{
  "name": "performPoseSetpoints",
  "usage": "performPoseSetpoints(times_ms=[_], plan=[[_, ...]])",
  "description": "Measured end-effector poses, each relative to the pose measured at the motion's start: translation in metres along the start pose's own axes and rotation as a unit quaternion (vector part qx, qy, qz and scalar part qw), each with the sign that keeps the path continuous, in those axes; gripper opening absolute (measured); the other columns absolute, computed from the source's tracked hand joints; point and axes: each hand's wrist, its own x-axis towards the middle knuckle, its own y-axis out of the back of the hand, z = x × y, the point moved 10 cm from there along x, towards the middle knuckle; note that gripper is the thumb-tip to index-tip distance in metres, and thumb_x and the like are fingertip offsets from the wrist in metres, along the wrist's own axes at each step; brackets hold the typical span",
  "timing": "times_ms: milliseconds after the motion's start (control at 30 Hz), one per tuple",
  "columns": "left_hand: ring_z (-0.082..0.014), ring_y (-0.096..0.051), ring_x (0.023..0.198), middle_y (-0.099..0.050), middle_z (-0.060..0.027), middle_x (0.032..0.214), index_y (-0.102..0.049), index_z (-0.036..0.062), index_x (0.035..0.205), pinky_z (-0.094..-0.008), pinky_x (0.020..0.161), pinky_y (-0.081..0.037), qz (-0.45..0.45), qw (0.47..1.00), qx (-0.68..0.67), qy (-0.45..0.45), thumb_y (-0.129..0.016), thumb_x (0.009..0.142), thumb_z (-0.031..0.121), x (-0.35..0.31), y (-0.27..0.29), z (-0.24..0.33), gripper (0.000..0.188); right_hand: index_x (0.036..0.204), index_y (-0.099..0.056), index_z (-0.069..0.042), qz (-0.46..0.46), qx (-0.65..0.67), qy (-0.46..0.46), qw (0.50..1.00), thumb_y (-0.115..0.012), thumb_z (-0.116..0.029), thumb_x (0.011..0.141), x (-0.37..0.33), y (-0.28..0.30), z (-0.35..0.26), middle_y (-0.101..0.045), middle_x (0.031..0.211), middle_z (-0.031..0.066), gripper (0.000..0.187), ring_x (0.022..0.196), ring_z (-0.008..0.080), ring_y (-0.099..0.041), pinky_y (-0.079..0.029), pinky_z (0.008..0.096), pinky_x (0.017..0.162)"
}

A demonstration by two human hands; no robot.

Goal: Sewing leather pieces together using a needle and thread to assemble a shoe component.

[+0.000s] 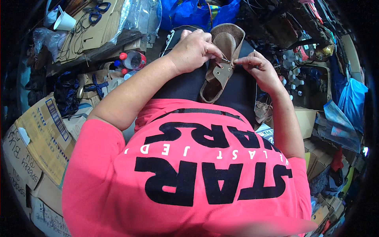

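A brown suede shoe (pixel 224 75) with metal eyelets lies on my dark-clad lap, its long tongue (pixel 225 43) pointing away from me. My left hand (pixel 194 51) comes over the shoe's left side, with thumb and fingers pinched on a thin lace (pixel 226 60) by the upper eyelets. On the shoe's right edge, my right hand (pixel 258 68) has its thumb and forefinger closed close to the same eyelets. What lies between those right fingertips is too small to make out. A short reddish-brown strand shows at the left eyelets.
Blue-handled scissors (pixel 95 17) and a white cup (pixel 64 21) sit among cardboard at the upper left. Red-capped plastic bottles (pixel 133 60) stand below them. Several small bottles (pixel 291 71) crowd the right side. A blue bag (pixel 193 14) lies ahead; cardboard boxes (pixel 43 138) fill the left.
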Motion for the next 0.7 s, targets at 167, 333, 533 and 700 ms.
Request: performPoseSetpoints(times_ms=[167, 333, 533, 700], plan=[[-0.0187, -0.052, 0.086, -0.052, 0.0023, 0.078, -0.074, 0.0286, 0.089, -0.037, 0.078, -0.033, 0.008, 1.0, 0.01, -0.009, -0.07, 0.077, 0.017, 0.001, 0.0, 0.0, 0.017, 0.101, -0.073, -0.012, -0.009, -0.003, 0.018, 1.0, -0.053, 0.011, 0.077, 0.002, 0.0, 0.001, -0.049, 0.082, 0.0021, 0.039, 0.081, 0.0144, -0.05, -0.044, 0.0236, 0.077], [-0.0184, -0.052, 0.086, -0.052, 0.003, 0.077, -0.074, 0.0297, 0.09, -0.0369, 0.078, -0.033, 0.003, 1.0, 0.015, -0.007, -0.07, 0.077, 0.018, 0.002, -0.002, -0.001, 0.018, 0.101, -0.073, -0.012, -0.014, 0.012, 0.005, 1.0, -0.052, 0.012, 0.075, 0.002, 0.0, 0.004, -0.05, 0.081, 0.0014, 0.04, 0.081, 0.0144, -0.049, -0.043, 0.0237, 0.077], [-0.0178, -0.052, 0.086, -0.052, 0.0033, 0.076, -0.073, 0.0293, 0.088, -0.0365, 0.079, -0.032, -0.022, 1.0, -0.002, -0.017, -0.07, 0.077, 0.019, 0.007, -0.009, 0.001, 0.015, 0.103, -0.073, -0.012, -0.025, 0.013, 0.009, 1.0, -0.054, 0.012, 0.075, 0.002, -0.002, -0.001, -0.049, 0.078, 0.0005, 0.042, 0.081, 0.0136, -0.047, -0.042, 0.0231, 0.078], [-0.018, -0.052, 0.086, -0.051, 0.0029, 0.074, -0.073, 0.027, 0.086, -0.0373, 0.083, -0.033, -0.054, 0.997, -0.043, -0.046, -0.069, 0.077, 0.019, 0.017, -0.017, 0.005, 0.013, 0.103, -0.073, -0.012, -0.038, 0.023, 0.004, 0.999, -0.057, 0.01, 0.076, 0.004, -0.005, 0.0, -0.049, 0.078, -0.0002, 0.039, 0.08, 0.0132, -0.046, -0.041, 0.0231, 0.077]])
